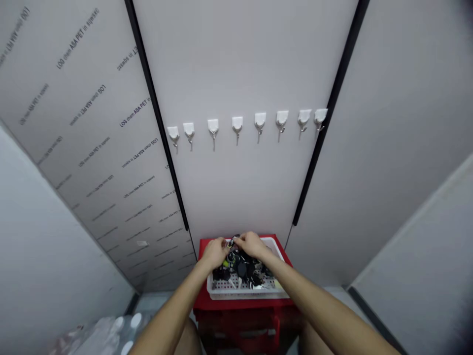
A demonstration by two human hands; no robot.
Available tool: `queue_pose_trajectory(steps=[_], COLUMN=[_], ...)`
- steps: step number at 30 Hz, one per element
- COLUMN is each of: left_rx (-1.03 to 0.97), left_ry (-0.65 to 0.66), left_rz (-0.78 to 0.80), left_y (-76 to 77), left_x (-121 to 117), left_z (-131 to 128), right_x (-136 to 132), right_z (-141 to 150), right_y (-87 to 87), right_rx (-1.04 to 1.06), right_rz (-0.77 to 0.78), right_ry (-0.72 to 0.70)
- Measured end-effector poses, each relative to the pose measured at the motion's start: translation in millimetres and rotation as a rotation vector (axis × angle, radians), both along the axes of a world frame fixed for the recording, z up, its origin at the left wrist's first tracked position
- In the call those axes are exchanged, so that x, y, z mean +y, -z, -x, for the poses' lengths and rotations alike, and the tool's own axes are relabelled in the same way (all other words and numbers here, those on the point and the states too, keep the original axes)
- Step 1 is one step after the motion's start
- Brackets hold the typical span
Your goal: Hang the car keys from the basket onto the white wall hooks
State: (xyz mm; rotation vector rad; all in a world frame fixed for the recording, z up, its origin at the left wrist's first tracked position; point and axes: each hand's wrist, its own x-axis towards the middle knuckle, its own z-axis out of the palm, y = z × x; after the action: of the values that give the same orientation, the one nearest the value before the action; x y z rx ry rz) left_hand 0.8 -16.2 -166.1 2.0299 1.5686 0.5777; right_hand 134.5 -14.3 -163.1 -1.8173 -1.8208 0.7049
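Observation:
A white perforated plastic basket (246, 295) holds a jumble of keys and keychains (242, 268), mostly black with metal parts and a yellow-green bit. Both my hands are over its far side. A small black keychain strap (232, 241) spans the gap between them, just above the pile. My left hand (215, 253) pinches its left end with bent fingers. At the other end, the fingertips of my right hand (253, 244) are closed on the same strap. Its exact shape is too small to make out.
The basket stands on a red-covered stand (207, 301) against a white wall panel. Several white hooks (237, 123) run in a row across that panel, between black vertical strips (157, 108). Bottles with white caps (127, 328) sit on the floor at lower left.

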Motion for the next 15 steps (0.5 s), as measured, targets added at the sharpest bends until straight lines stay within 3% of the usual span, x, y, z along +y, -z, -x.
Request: queue_pose_trajectory(steps=[2,4,7,11,15], left_rx=[-0.013,-0.032,-0.176,-0.56,-0.777], left_ry=[-0.012,-0.04,-0.084,-0.054,-0.007], left_rz=[0.006,0.025,0.062,0.081,0.057], left_y=[10.9,14.6,14.0,4.5,-15.6], left_x=[-0.1,2.2,6.0,2.7,-8.9], left_z=[-5.8,-11.5,-15.1,-14.0,-12.2], right_x=[1.5,3.0,4.1,1.8,-1.8], right_z=[6.3,12.9,19.8,23.9,27.5], right_y=[7.8,9.6,8.5,-1.0,-26.0], right_rx=[-0.106,-0.083,0.186,0.672,0.866], right_rz=[-0.027,-0.013,-0.048,-0.011,-0.028], right_ry=[0.089,0.13,0.087,0.068,0.025])
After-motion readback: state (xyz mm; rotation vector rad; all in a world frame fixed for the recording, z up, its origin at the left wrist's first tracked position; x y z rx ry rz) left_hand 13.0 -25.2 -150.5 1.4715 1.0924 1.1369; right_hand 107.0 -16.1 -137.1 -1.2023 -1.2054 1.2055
